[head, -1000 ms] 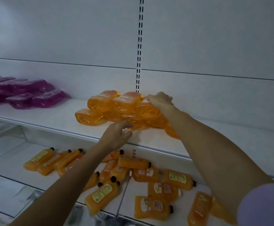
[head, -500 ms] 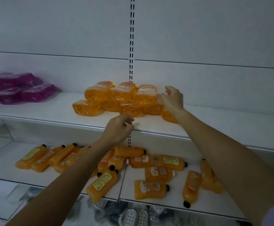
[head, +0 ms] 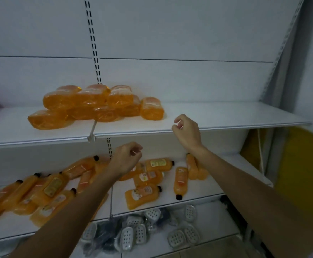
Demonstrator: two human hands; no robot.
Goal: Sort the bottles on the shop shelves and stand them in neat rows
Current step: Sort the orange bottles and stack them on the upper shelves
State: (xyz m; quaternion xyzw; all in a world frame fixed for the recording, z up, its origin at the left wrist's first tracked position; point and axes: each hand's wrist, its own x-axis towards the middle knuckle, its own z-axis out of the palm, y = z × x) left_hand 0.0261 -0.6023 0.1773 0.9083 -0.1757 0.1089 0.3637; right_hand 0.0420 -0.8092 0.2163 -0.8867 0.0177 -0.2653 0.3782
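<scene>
Head cam shows both hands empty: left hand point(head: 127, 159) and right hand point(head: 187, 131) hang loosely curled, gripping nothing. Looks like a between-grabs moment to me. On the upper shelf point(head: 226, 125) there's a heap of orange bottles point(head: 96, 107) on their sides. The middle shelf point(head: 204, 189) has capped bottles point(head: 148, 176) strewn flat. Next, I'd guess: grab one and stand it upright. Soap dishes point(head: 174, 237) fill the bottom shelf point(head: 219, 220).

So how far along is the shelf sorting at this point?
Nothing looks done: no bottle stands upright. In hand: nothing, left hand and right hand hover empty. Left: the heaped orange packs on the upper shelf and the orange bottles lying scattered on the lower shelf all need standing in rows.
</scene>
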